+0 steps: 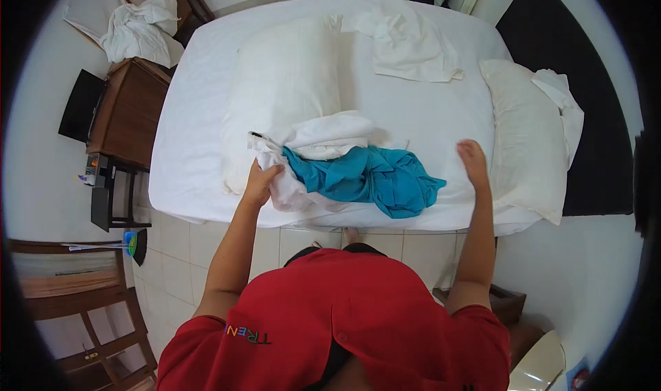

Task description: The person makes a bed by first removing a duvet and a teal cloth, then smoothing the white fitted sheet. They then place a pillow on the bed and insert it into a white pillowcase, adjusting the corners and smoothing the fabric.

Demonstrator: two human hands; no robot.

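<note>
My left hand (262, 183) grips a thin white cloth (289, 192) by its edge, thumb on top, near the front of the bed. Against that cloth lies a crumpled teal cloth (372, 176), bunched on the mattress between my two hands. Behind the teal one is a folded white cloth (330, 133), partly resting on a large white pillow (292, 76). My right hand (472, 158) hovers over the white bedsheet (428, 122), holding nothing, fingers slightly bent. It is beside another white pillow (529, 143) at the headboard side.
A rumpled white cloth (413, 50) lies at the bed's far side. The dark headboard (573, 117) stands right. To the left are a wooden cabinet (134, 112), a dark screen (81, 104) and a black stand (108, 200). A broom (135, 246) leans near the door (98, 334).
</note>
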